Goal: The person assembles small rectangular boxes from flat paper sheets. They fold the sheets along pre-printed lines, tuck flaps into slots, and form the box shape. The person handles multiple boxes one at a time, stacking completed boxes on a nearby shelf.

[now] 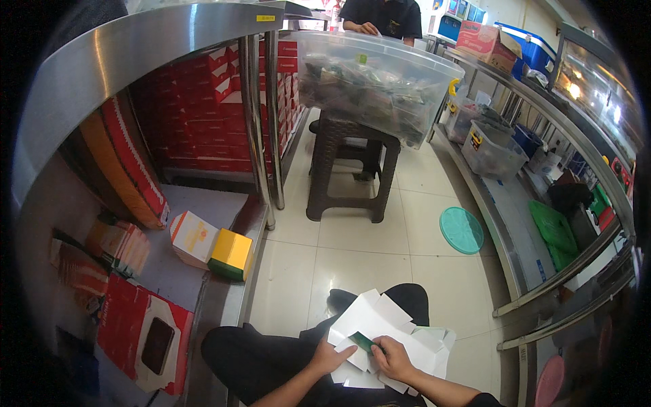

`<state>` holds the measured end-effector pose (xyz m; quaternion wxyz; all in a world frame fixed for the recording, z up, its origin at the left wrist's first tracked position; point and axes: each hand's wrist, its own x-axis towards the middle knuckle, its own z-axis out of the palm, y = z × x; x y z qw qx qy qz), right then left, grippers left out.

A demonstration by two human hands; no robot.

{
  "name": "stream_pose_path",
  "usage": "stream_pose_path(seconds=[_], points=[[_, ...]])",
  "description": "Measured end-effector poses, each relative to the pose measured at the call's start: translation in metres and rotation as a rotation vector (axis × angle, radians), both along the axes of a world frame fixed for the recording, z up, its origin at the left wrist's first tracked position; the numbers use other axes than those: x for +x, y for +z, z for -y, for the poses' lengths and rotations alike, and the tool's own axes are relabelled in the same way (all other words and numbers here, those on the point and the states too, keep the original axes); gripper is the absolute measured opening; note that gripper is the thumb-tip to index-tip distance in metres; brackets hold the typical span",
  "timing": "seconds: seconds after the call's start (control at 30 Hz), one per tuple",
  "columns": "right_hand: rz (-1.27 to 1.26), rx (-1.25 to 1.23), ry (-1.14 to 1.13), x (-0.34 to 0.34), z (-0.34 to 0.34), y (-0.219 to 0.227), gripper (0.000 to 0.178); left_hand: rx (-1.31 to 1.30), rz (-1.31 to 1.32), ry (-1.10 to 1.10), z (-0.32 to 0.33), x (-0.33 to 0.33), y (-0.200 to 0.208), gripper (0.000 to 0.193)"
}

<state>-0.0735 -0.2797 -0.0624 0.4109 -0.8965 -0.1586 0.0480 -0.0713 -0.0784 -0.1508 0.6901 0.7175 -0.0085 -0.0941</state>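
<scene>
Across my lap lie white unfolded box blanks [380, 313], their flaps spread at several angles. My left hand [330, 357] is closed on the left edge of a blank, with its thumb on top and the other fingers mostly hidden. My right hand [395, 361] is closed, pinching a small dark green flat piece [361, 340] between thumb and fingers. The green piece lies over the white card, close to my left thumb. Whether it is a card, a packet or a flap of a box is too small to tell.
Ahead, a clear plastic tub [380, 81] of small packets rests on a dark stool [352, 163]. Red boxes [203, 115] are stacked under the steel table at left, near a yellow-green box [230, 254] and a phone [158, 346]. A teal lid [462, 230] lies on the floor. Another person [383, 17] is beyond.
</scene>
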Motion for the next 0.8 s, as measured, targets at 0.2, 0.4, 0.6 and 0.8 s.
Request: stream_pose_path(seconds=[0.2, 0.4, 0.6, 0.8], points=[[0.412, -0.047, 0.067, 0.003, 0.002, 0.021, 0.01, -0.203, -0.163, 0.133, 0.002, 0.002, -0.005, 0.056], [0.397, 0.175, -0.356, 0.012, 0.008, 0.052, 0.009, -0.532, -0.326, 0.382, 0.008, 0.003, 0.022, 0.044], [0.565, 0.344, -0.44, 0.054, 0.042, 0.08, 0.012, -0.147, -0.067, 0.174, -0.003, -0.013, 0.005, 0.041], [0.571, 0.343, -0.43, 0.061, 0.046, 0.082, 0.012, -0.013, -0.536, -0.139, -0.016, -0.037, 0.003, 0.055]])
